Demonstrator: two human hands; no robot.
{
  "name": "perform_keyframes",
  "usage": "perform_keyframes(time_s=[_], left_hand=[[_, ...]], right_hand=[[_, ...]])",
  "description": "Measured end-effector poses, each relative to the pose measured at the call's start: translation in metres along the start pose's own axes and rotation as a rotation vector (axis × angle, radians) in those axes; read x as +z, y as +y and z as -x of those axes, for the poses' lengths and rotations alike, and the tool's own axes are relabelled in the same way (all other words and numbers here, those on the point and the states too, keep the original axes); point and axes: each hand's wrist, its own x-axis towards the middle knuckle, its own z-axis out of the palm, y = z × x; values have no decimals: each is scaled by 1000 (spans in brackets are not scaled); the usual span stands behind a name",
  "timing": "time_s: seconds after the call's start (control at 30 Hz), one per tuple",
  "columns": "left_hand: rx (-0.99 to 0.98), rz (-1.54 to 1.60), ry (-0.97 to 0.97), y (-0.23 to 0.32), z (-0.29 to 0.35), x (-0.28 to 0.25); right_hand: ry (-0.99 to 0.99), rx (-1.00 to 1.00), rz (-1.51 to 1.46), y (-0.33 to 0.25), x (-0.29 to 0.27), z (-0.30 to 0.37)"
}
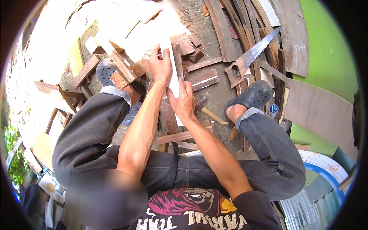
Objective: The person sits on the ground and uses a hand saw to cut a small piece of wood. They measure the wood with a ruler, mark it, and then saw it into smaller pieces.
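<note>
Long, narrow, flat white strip (173,73), material unclear in the glare, lies lengthwise between two dark perforated clogs (256,95), amid loose brown wooden offcuts (205,64). Left hand (160,66) sits higher up, its fingers clamped on the strip's left edge; right hand (181,100) lower, thumb and fingers closed across it. Undersides of both grips hidden.

Step in hand, as I judge it: keeping the strip steady and straight alongside the upright-lying brown board (178,57) just right of it. To do it well: spread the hands a little wider, press evenly, don't twist. Sight along the edge from directly above; far end washes out in sunlight. Offcuts may rock, so settle the strip first. Hammer with pale wooden handle (212,114) lies near the right hand; could catch a swinging end. Steel-bladed handsaw with brown grip (251,55) farther right, teeth bare: mind it when reaching.
</note>
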Motion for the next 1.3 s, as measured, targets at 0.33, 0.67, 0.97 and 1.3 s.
perform_keyframes(time_s=[0.33,0.67,0.97,1.3], left_hand=[[-7,-52,-31,3,4,0],[11,-117,-36,-21,-1,4],[22,-33,-18,-11,3,4],[52,-101,-20,-14,1,4]], right_hand=[[-14,-1,46,9,5,7],[11,-43,16,12,8,11],[-14,-42,13,12,7,11],[-36,-28,28,9,5,10]])
